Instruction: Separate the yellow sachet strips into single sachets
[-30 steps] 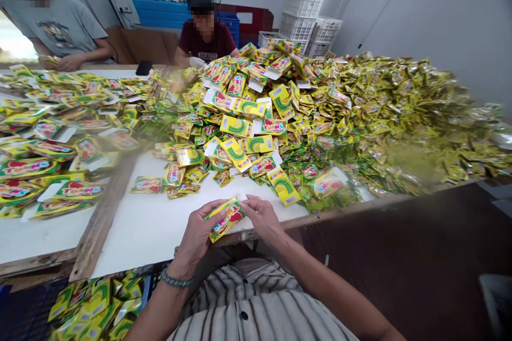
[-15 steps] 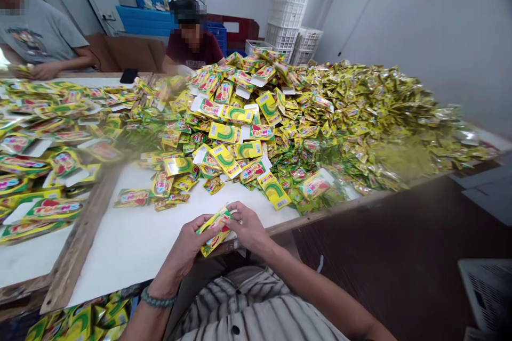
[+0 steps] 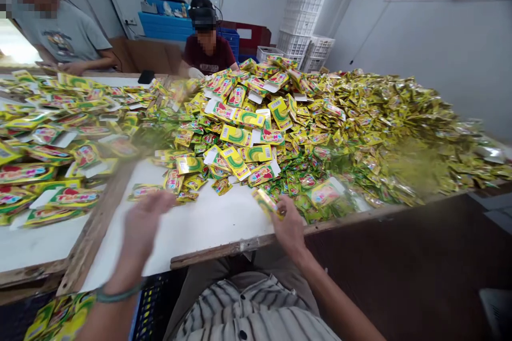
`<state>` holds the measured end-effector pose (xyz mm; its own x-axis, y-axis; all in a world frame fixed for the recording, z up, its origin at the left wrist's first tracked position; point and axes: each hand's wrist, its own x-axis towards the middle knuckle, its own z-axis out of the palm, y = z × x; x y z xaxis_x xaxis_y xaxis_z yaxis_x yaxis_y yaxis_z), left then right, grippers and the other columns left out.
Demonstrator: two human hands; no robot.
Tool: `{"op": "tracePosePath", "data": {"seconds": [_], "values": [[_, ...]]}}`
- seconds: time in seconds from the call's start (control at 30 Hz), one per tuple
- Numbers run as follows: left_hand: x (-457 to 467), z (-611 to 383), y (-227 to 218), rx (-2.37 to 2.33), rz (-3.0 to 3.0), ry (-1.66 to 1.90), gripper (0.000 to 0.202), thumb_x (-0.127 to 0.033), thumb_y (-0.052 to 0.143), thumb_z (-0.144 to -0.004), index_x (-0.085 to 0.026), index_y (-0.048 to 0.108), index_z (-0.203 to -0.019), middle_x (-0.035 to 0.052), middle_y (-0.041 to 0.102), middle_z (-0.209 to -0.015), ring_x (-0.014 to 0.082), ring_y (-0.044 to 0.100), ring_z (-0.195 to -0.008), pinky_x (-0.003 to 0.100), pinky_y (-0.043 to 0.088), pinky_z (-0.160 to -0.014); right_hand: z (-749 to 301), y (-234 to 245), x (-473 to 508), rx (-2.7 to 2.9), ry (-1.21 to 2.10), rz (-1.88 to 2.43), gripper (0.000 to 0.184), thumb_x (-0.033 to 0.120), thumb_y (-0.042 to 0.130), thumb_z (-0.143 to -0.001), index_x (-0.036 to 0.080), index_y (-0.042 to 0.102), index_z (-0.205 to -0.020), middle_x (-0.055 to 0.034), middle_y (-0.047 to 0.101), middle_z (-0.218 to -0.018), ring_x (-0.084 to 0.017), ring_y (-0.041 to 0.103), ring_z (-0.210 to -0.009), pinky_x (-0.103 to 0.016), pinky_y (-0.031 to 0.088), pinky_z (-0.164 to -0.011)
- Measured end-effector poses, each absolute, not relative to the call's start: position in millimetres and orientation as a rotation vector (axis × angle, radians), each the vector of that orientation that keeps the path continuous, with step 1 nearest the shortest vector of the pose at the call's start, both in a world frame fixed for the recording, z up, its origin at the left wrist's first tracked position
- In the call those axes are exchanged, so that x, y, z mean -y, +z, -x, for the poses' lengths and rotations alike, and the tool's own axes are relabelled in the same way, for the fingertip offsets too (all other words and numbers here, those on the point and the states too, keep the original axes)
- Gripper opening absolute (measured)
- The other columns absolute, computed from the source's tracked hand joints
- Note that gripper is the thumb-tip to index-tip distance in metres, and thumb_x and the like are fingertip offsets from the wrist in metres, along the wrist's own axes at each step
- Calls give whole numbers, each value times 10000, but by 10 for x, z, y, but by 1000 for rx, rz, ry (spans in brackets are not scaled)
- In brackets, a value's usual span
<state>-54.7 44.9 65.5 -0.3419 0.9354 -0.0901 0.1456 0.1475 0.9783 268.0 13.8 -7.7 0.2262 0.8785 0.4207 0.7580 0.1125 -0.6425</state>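
My right hand [image 3: 288,224] rests at the near edge of the white table [image 3: 200,224], fingers closed on a yellow and green packet [image 3: 265,202] at the foot of the big pile of packets [image 3: 280,128]. My left hand [image 3: 141,224] is blurred by motion over the table's left part. Its fingers are spread and hold nothing, and they reach toward a loose packet [image 3: 143,190] lying flat. A beaded bracelet [image 3: 116,293] circles my left wrist.
A wooden strip [image 3: 98,224] divides this table from another packet-covered table [image 3: 44,245] on the left. A crate of packets [image 3: 60,317] sits below at the lower left. Two people [image 3: 206,50] work at the far side. White crates [image 3: 306,10] are stacked behind.
Both hands held one packet together at the table edge. Now they have parted: the left swung out to the left with nothing in it, and the right moved forward to the pile and grips a packet.
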Motion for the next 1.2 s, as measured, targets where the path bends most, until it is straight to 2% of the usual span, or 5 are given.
{"op": "tracePosePath", "data": {"seconds": [0.27,0.43,0.67,0.93,1.2], "values": [[-260,-275,197,-1081,-572,1203,429,-395,773,-656,-147,617,-969,61,725,-891,182,677,-803,255,521,-720,-1597,227,-334,2056,750,984,310,361,587,-846,191,558,-1103,-47,651,-922,-164,598,-803,-272,487,-725],[-350,49,139,-1213,-522,1179,489,-254,805,-628,-174,548,-1036,46,731,-806,177,692,-671,267,543,-630,-1483,182,-1035,2151,386,1415,339,399,455,-936,177,585,-1156,-101,671,-1019,-209,595,-947,-307,446,-822],[-321,99,31,-1329,-687,1148,574,-406,793,-632,-167,551,-1094,26,730,-755,169,679,-619,243,530,-571,-1669,-53,-1008,2451,249,1475,414,52,442,-830,187,560,-1203,-103,680,-925,-233,593,-910,-335,436,-803],[-404,-60,163,-1233,-1068,859,693,-479,750,-650,-155,566,-1235,104,709,-1101,272,679,-945,355,546,-804,-1991,106,-685,1016,1261,1094,302,356,689,-737,213,537,-954,16,633,-748,-148,599,-665,-273,485,-648],[-358,-147,290,-1283,-940,763,786,-470,786,-617,-176,521,-1296,105,708,-1111,242,702,-869,296,570,-701,-2421,104,-528,1237,1014,1393,251,324,624,-749,185,645,-958,-40,686,-907,-187,616,-818,-312,490,-752]]}}
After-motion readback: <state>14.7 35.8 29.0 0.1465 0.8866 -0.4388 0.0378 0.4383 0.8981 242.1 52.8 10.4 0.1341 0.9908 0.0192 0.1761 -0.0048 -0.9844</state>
